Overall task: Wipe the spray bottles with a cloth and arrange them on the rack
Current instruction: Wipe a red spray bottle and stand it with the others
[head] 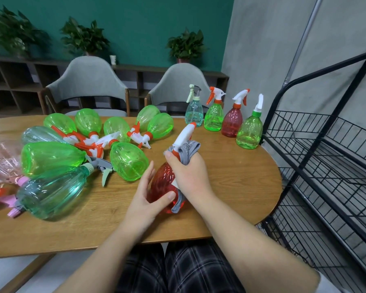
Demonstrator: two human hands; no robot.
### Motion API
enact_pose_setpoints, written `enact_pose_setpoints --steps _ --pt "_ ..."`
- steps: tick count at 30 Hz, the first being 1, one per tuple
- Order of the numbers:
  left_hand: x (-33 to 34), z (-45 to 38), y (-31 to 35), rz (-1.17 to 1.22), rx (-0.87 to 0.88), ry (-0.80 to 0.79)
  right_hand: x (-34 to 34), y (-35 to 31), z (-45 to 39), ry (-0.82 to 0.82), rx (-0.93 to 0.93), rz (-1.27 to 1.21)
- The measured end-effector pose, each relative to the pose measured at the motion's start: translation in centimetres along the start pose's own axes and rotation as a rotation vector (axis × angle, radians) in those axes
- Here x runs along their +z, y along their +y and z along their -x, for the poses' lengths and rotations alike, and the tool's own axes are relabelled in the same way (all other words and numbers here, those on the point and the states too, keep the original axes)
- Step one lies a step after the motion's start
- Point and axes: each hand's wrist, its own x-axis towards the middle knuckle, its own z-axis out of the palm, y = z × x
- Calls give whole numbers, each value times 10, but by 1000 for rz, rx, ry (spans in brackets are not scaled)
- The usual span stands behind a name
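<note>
Left hand (145,200): fingers curled round the lower body of a red spray bottle (164,187), thumb pressed on its side, forearm reaching in from the bottom edge.
Right hand (188,171): closed over the bottle's shoulder and neck, pinching a grey cloth (187,150) against it; a cloth end hangs beside the base.
Red spray bottle: tilted just above the table (230,166), white nozzle pointing up and away.
Lying bottles: about ten in a loose heap at left, six green (127,160), two teal, two pink.
Standing bottles: four in a row near the far right edge (249,129), one pale blue, two green, one red.
Rack (325,149): black wire, beside the table at right.
Writing: none readable.
</note>
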Motion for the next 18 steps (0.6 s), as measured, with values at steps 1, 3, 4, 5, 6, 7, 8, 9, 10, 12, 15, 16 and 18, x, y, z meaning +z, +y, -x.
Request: enact_pose_setpoints --steps 1,3,4,5,6,7,8,9,10,12,15,16,18 --pt "0 0 1 31 -29 19 -3 0 0 13 13 -14" --pt "2 1 4 114 -74 65 -9 3 -3 57 42 -43" --pt "2 1 5 142 -85 85 -13 6 -7 91 48 -39" --pt "3 1 6 159 -91 99 -16 10 -12 135 43 -14" --pt "3 0 7 167 -97 110 -20 14 -17 183 37 25" --pt "4 0 6 175 -103 120 -25 18 -22 226 35 61" --pt "3 -1 6 183 -111 129 -31 23 -28 269 47 89" --pt "3 -2 5 192 -118 138 -38 26 -32 311 66 124" --pt "2 -2 5 197 -124 147 -47 27 -35 354 82 171" --pt "1 -3 3 208 -134 157 -68 33 -42 441 109 256" --pt "1 -5 2 219 -144 156 -95 46 -56 532 122 259" --pt "1 -5 3 222 -147 156 -101 50 -60 552 115 276" --pt "1 -5 2 230 -152 162 -111 56 -67 582 110 317"
